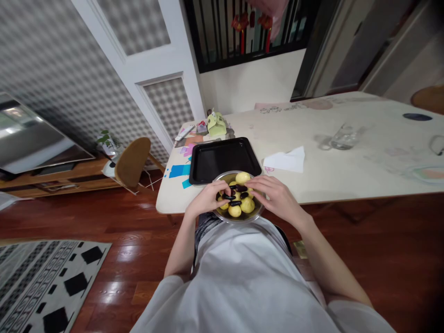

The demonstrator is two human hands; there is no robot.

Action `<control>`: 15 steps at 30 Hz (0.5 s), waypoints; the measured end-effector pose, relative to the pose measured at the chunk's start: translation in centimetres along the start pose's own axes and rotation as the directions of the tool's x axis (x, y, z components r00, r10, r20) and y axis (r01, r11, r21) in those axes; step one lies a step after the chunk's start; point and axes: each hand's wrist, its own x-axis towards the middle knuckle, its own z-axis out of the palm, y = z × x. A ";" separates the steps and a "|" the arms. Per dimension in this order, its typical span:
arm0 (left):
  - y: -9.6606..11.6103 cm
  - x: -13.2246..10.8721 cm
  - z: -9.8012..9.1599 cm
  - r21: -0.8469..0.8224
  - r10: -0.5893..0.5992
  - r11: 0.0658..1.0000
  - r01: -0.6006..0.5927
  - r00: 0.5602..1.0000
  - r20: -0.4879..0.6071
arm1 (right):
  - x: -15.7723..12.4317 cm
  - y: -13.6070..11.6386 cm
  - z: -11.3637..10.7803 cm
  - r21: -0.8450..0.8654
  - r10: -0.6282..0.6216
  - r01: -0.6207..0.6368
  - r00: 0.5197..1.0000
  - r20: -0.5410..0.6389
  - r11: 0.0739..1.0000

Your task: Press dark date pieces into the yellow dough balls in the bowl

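Both grips narrow: left hand [208, 197] at nine o'clock of the bowl [243, 218], right hand [274, 195] at three, fingers curled among yellow balls [243, 177] (holding any, I can't tell). They look soft, easily dented; cup from beneath. Bowl sits at the worktop [347, 178] edge.

bowl [243, 218]: yellow balls [243, 177], dark pieces [236, 203] inside
left grip [207, 198]: over bowl's left rim
right grip [274, 195]: over bowl's right rim
tray [225, 159]: behind bowl

We saw a loose, pale grey T-shirt [243, 277] with short, wide sleeves [154, 303], and faded dark grey trousers [205, 225] showed below its hem; the left hand [208, 198] and right hand [275, 198] were bare.
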 end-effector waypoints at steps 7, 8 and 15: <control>0.3 -0.1 -0.2 -0.016 -0.014 1.000 0.014 1.000 0.006 | 0.1 -0.2 0.2 0.019 -0.018 0.018 1.000 0.004 1.000; 0.3 -0.1 -0.2 -0.023 -0.011 1.000 0.011 1.000 0.005 | 0.1 -0.2 0.2 0.020 -0.019 0.019 1.000 0.003 1.000; -0.2 -0.2 -0.7 -0.083 -0.010 0.997 0.007 0.999 -0.032 | 0.0 0.0 0.4 0.014 -0.014 0.013 1.000 0.025 1.000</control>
